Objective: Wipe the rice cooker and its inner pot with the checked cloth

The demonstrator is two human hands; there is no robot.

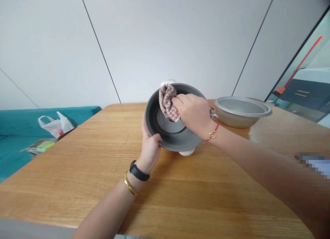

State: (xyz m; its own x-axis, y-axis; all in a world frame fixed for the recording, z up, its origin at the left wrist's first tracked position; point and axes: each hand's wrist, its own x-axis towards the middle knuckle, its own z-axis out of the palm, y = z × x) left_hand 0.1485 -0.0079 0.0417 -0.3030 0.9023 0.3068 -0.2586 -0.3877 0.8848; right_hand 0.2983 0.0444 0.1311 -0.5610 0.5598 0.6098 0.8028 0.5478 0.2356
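A round grey cooker body (177,143) with white knobs or feet at its rim is tilted so that its inside faces me, showing a pale disc (170,126) at the bottom. My left hand (151,148) grips its lower left rim, thumb over the edge and fingers behind. In my right hand (194,111) is a bunched brown-and-white patterned cloth (168,101), pressed against or held just over the inner wall; the exact contact is hidden. Part of the cloth also pokes out beside my right wrist.
A metal basin (242,111) stands on the wooden table (103,163) to the right. Behind the table rises a pale panelled wall (154,36). On the left, a teal sofa (15,129) carries a white plastic bag (56,125). A blurred-out object (316,163) lies at the right.
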